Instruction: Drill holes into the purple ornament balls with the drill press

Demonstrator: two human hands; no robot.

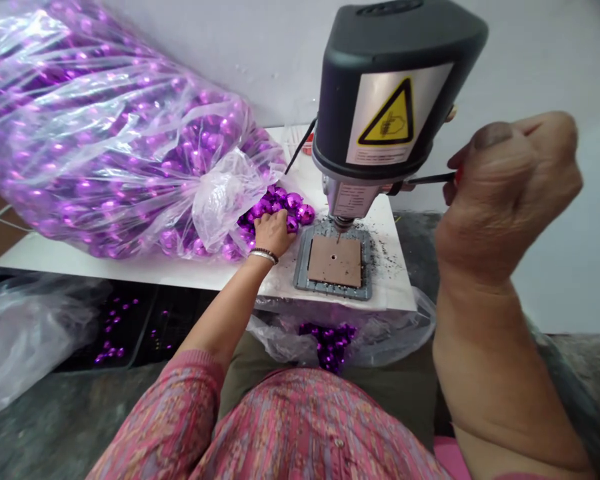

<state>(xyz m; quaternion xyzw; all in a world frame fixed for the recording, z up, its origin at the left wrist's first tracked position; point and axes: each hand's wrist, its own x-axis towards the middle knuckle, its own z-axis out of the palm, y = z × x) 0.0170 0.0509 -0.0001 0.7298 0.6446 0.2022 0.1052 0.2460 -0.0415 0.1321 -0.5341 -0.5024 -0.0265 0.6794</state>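
Note:
My left hand (273,233) reaches into shiny purple balls (294,201) at the mouth of a big clear plastic bag (220,193). Its fingers curl over a ball, with the fingertips partly hidden. High on the right, my right hand (505,193) is closed round the end of the feed lever (433,179) of a small drill press (405,40). Below the chuck, the thin drill bit (339,237) points down above a brown square board (335,261) with one small hole. No ball sits on that board.
Dark shavings (385,257) lie around the grey drill base (303,280) on the white table (210,272). A clear plastic bag (380,343) with purple balls (333,347) hangs at the table's front edge, over my lap. More balls lie in a black crate (143,320) below left.

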